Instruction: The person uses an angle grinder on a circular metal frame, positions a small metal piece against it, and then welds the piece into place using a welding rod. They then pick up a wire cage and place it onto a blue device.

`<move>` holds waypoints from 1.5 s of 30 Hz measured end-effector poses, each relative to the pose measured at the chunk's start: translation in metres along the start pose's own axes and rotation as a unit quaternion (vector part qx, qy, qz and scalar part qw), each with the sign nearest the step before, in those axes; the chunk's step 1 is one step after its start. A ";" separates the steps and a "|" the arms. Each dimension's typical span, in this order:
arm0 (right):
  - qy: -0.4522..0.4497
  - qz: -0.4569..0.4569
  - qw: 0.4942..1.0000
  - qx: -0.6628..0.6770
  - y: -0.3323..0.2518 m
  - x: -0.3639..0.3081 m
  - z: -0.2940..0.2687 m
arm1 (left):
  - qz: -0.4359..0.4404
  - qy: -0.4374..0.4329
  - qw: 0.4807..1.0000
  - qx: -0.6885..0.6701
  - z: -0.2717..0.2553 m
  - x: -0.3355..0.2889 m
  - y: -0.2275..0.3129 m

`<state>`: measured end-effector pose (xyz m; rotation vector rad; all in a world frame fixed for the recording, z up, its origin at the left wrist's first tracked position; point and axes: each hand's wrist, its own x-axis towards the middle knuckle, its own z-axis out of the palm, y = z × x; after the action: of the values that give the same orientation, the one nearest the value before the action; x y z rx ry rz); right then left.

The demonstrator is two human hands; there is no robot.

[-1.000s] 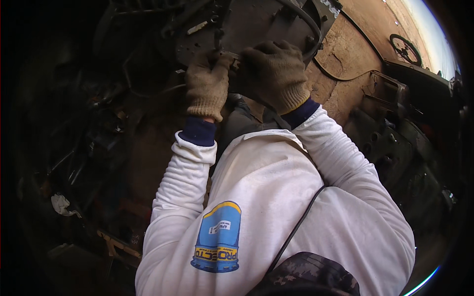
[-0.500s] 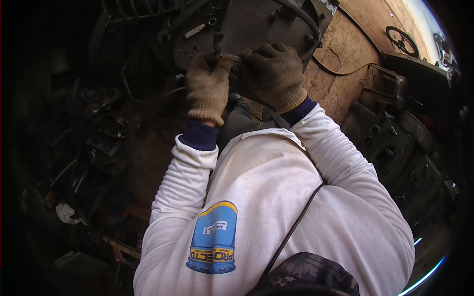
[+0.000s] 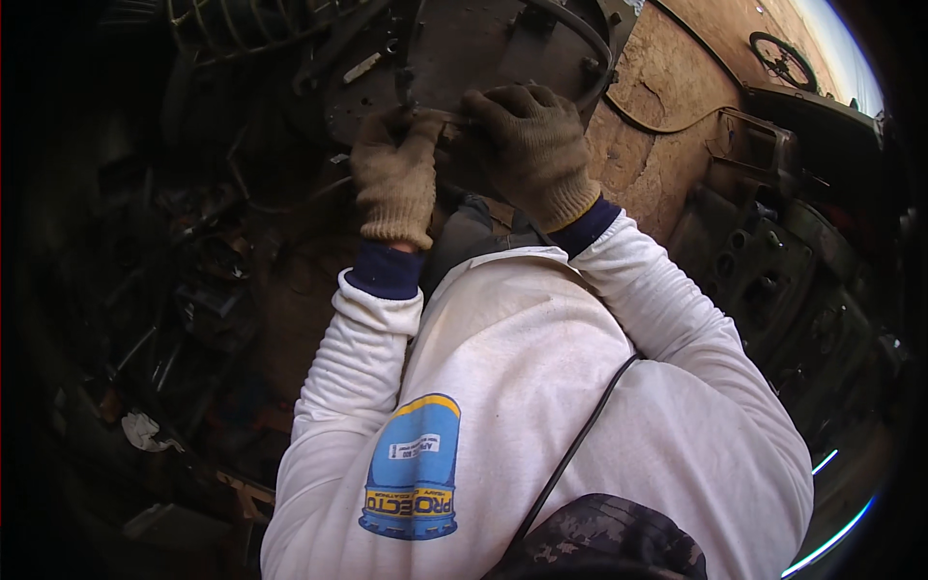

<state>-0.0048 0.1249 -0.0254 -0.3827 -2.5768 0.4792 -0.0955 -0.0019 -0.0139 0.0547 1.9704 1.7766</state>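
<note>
My left hand [image 3: 394, 179], in a brown knitted glove, is closed with thumb and fingers pinched on a thin metal piece [image 3: 450, 117]. My right hand [image 3: 541, 150], gloved the same way, curls over the other end of that piece; its fingertips are partly hidden. Both hands are at the near edge of a dark metal plate [image 3: 474, 58] with small holes. A dark curved bar [image 3: 578, 24] arcs over the plate's right part, and a thin dark upright bar [image 3: 406, 82] stands just beyond my left hand.
A pale, narrow stick-like piece [image 3: 362, 68] and a small metal ring [image 3: 391, 45] lie on the plate. Dark metal clutter [image 3: 203, 261] fills the left. Brown ground [image 3: 638, 145] with a cable [image 3: 667, 130] and large machine parts [image 3: 773, 261] are at right. A wheel [image 3: 784, 61] lies farther off.
Both hands appear slightly farther left, along with the plate, as the view shifts a little. The grip on the thin metal piece looks much the same.
</note>
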 end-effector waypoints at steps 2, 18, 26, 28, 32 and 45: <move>-0.012 -0.001 1.000 0.004 0.000 0.001 -0.002 | -0.012 0.001 1.000 0.009 0.000 0.000 0.000; -0.018 0.008 1.000 0.016 -0.004 0.004 -0.005 | -0.019 -0.002 1.000 -0.002 0.000 -0.002 0.001; -0.004 0.013 0.998 0.055 -0.002 -0.021 -0.051 | 0.023 -0.032 0.998 0.040 -0.004 0.000 -0.004; -0.012 0.046 0.997 0.060 0.008 -0.032 -0.062 | 0.035 -0.027 0.997 0.057 -0.003 0.002 -0.003; -0.029 0.060 0.998 0.007 0.020 -0.042 -0.074 | 0.022 -0.019 0.999 0.030 0.001 -0.001 0.004; -0.040 -0.042 0.998 -0.020 0.004 0.005 -0.017 | 0.018 0.000 1.000 0.021 0.003 -0.002 0.006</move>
<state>0.0007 0.1353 -0.0109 -0.2723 -2.6713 0.4217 -0.0943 0.0012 -0.0076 0.1064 2.0189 1.7570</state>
